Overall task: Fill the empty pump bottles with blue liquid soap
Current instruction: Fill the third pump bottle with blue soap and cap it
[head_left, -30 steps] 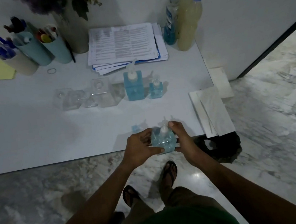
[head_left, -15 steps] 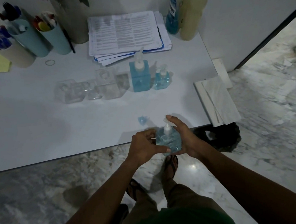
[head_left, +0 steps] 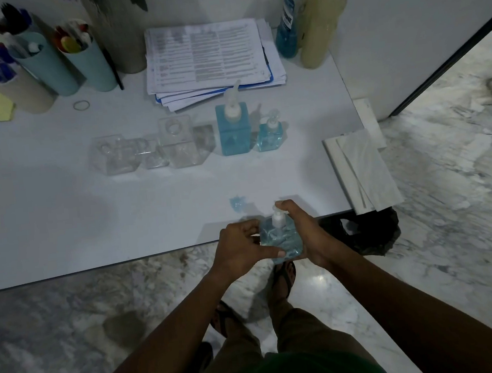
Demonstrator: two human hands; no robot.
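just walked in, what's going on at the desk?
A person holds a small pump bottle of blue soap at the near edge of the table. The left hand grips its body and the right hand wraps the other side, fingers at the pump head. Two filled bottles stand mid-table, with clear empty bottles to their left, no pumps on. A small blue patch lies nearby.

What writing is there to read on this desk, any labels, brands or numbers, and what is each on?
"RINE": the end of a word running up the white label of the tall clear plastic bottle of blue liquid; the rest is unreadable.
Stack of white printed sheets: lines too small and blurred to read.
Small clear pump bottle of blue soap, held: no writing shows.
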